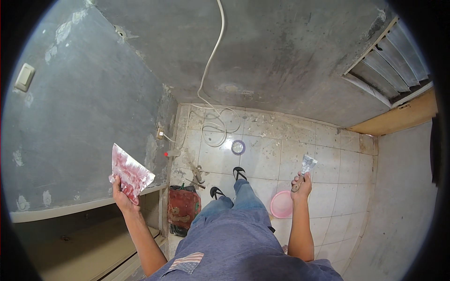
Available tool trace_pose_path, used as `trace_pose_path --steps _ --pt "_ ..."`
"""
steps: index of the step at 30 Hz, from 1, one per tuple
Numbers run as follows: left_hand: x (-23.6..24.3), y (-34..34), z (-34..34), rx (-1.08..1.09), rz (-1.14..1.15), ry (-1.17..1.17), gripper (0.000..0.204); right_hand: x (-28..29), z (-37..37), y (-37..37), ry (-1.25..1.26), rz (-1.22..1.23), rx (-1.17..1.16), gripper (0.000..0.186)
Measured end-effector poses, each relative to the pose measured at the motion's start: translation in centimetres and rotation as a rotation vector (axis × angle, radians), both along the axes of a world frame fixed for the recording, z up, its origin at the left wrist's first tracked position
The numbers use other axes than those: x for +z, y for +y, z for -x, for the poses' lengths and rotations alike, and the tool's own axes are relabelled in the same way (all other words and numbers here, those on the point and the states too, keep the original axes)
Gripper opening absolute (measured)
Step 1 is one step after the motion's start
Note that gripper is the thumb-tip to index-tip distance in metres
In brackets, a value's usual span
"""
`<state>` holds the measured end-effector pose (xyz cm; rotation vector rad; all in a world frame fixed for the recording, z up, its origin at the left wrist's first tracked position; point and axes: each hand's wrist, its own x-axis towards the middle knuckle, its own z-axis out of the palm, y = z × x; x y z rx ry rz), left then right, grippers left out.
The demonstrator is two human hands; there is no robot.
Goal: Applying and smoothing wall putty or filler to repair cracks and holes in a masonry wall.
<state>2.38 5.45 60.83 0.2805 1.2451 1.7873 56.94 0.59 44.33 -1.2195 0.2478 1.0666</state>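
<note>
My left hand (pixel 123 196) grips a wide putty blade (pixel 132 171) smeared with reddish and white paste, raised at the left beside the grey wall (pixel 70 122). On the right, my right hand (pixel 302 187) is closed round the wooden handle of a narrow putty knife (pixel 308 163), its blade coated in pale paste and pointing up over the tiled floor. Both tools are held apart, one on either side of my body.
A white cable (pixel 210 56) hangs down the far wall and coils on the tiles near a socket (pixel 160 134). A tape roll (pixel 238 147), pink basin (pixel 281 204) and stained red container (pixel 183 208) lie around my feet. A shelved recess (pixel 61 239) is lower left; a louvered window (pixel 384 61) upper right.
</note>
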Motion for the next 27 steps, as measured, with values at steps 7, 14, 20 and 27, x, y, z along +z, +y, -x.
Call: trace_pose_path --steps 7,14,20,27 --pt "-0.6 2.7 -2.9 -0.104 0.047 -0.018 0.03 0.4 -0.6 -0.2 0.022 -0.038 0.139 0.019" --pt "-2.3 5.3 -4.4 -0.191 0.078 -0.005 0.024 2.1 0.7 -4.4 0.026 -0.053 -0.05 0.02" --pt "-2.7 6.6 -4.5 -0.214 0.07 -0.017 0.025 1.6 0.1 -6.4 0.145 -0.148 -0.192 0.026" --pt "-3.8 8.6 -7.0 -0.201 0.164 0.024 0.029 -0.1 -6.6 -6.2 0.153 -0.188 -0.054 0.026"
